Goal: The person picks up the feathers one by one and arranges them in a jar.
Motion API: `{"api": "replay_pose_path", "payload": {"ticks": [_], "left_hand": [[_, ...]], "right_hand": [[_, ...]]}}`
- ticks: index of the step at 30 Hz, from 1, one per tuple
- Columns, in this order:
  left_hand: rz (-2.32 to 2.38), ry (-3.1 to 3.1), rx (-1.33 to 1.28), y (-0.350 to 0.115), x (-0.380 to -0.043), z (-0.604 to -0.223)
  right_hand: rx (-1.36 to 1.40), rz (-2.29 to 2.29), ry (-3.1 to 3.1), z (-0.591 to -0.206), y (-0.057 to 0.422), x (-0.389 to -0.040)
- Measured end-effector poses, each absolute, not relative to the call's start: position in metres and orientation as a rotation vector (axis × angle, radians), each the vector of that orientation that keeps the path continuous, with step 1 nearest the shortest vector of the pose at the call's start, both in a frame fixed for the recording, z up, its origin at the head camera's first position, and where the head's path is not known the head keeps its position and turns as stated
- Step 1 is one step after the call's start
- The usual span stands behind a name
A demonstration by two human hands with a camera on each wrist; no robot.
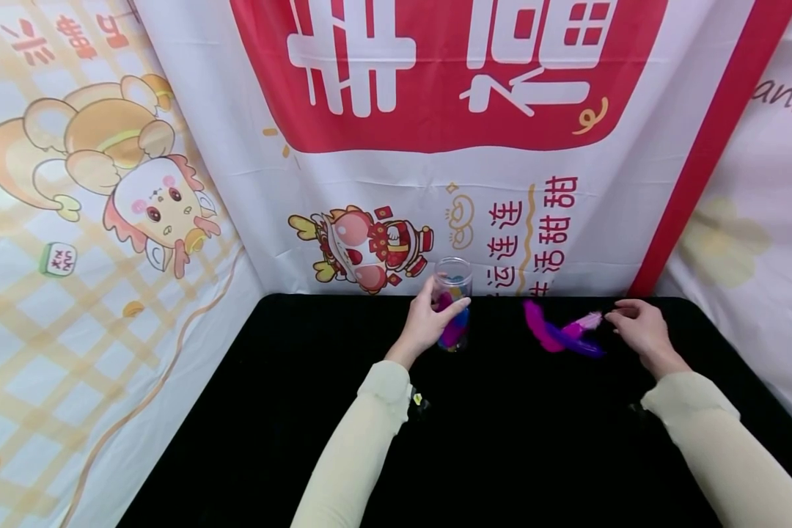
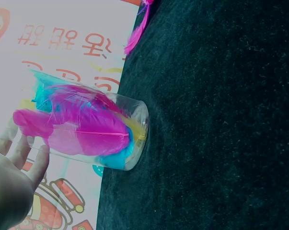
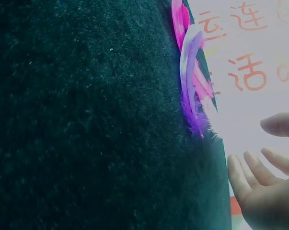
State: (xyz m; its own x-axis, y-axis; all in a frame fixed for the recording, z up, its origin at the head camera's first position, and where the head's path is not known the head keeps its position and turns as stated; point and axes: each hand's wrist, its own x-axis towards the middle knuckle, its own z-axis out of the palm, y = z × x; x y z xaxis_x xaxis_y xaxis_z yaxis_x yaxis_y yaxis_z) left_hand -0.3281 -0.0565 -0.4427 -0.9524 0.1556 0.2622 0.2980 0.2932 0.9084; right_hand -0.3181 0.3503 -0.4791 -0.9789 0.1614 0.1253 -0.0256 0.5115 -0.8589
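Observation:
A clear plastic jar [image 1: 454,308] stands upright toward the back of the black table. Pink, blue and yellow feathers [image 2: 86,124] fill it, seen through its wall in the left wrist view. My left hand [image 1: 429,317] grips the jar from its left side, thumb across the front. To the right, loose feathers lie in a small crossed pile: a purple feather [image 3: 190,91] over pink ones [image 1: 543,328]. Just right of the pile is my right hand [image 1: 639,331], holding nothing. Its thumb and fingers stand apart in the right wrist view, near the pale pink feather tip [image 1: 594,320].
The black cloth-covered table [image 1: 343,411] ends at the back against a white and red printed curtain [image 1: 383,169]. A checked, cartoon-printed sheet [image 1: 92,308] hangs at the left, and another pale sheet [image 1: 746,220] at the right.

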Motion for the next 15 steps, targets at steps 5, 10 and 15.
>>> {"api": "replay_pose_path", "payload": {"ticks": [5,10,15], "left_hand": [[-1.737,-2.421,-0.441,-0.057,-0.329,-0.442],[-1.731,-2.429,-0.439,-0.057,-0.329,-0.442],[-1.725,-2.433,-0.432,-0.057,-0.329,-0.444]], "right_hand": [[-0.131,1.558,-2.517,-0.486,0.352,-0.324],[-0.142,1.724,-2.462,-0.492,0.353,-0.326],[-0.159,1.933,-2.368,-0.495,0.353,-0.329]]}}
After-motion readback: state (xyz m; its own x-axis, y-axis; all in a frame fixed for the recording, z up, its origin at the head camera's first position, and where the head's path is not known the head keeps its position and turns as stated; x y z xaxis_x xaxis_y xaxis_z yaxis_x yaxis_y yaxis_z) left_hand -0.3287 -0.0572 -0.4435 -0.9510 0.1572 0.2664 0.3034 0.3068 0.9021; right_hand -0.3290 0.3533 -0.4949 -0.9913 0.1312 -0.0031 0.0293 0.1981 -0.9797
